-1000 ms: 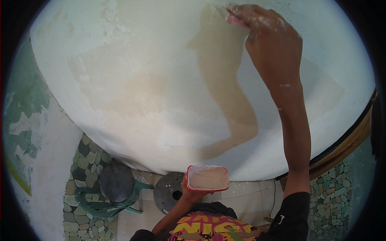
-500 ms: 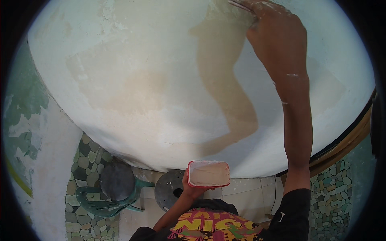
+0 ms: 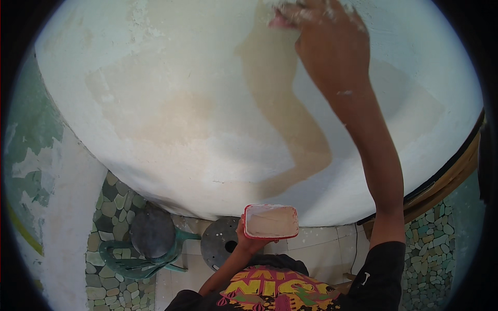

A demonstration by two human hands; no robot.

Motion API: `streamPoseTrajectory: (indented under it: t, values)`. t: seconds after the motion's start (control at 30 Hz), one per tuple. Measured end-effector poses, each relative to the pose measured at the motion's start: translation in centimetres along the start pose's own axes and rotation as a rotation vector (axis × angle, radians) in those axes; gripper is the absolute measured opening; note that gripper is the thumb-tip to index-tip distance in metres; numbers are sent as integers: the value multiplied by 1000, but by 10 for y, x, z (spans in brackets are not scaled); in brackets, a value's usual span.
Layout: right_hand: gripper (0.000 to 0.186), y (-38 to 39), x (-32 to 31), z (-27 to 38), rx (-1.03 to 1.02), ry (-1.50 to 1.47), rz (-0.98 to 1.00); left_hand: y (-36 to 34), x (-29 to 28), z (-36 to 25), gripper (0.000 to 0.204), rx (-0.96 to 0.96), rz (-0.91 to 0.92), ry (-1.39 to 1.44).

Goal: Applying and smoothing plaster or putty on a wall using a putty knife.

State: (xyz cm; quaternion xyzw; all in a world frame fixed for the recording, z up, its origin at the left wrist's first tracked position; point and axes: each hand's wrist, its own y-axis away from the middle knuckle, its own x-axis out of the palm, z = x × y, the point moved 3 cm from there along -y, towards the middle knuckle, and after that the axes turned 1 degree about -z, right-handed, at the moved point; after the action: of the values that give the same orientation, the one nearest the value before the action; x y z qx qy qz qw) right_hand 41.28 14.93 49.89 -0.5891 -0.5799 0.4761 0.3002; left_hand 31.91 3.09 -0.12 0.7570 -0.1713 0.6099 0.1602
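My right hand (image 3: 332,36), speckled with white, reaches high onto a curved white surface (image 3: 171,129) with beige patches, near the top of the view. Its fingers are closed on a small spreading tool (image 3: 280,22) with a pinkish part, blurred by motion, at the surface. The shadow of my arm falls on the surface to its left. Low in the middle, my left hand (image 3: 246,241) holds a red-rimmed rectangular container (image 3: 271,222) of pale pinkish-beige paste from beneath and beside it.
Below the surface are a green plastic chair (image 3: 114,259) with a dark round top (image 3: 151,232) on it, a grey disc with a hole (image 3: 215,241), pale tiles and pebble paving. Brown curved strips (image 3: 456,171) edge the right; a patchy green-white wall (image 3: 41,155) stands left.
My right hand with the tool has moved from upper right leftward along the surface. My left hand and the container have risen slightly.
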Motion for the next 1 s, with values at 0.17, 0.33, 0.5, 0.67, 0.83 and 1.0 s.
streamPoseTrajectory:
  t: [0.17,0.33,0.5,0.67,0.83,1.0]
  values:
    - [42,31,21,14,-87,74,-33,8,-5,-4,93,0,37,40]
    - [47,14,17,2,-46,54,-107,7,-1,-1,94,-14,83,27]
    - [31,39,27,18,-120,47,-184,10,-5,0,95,-17,110,79]
    - [46,81,2,24,65,-283,185,15,-17,-4,93,-11,210,220]
    - [39,196,-9,28,306,-691,184,25,-23,-6,88,97,49,134]
    - [16,327,-26,42,1080,-1144,266,49,-25,-7,86,170,3,183]
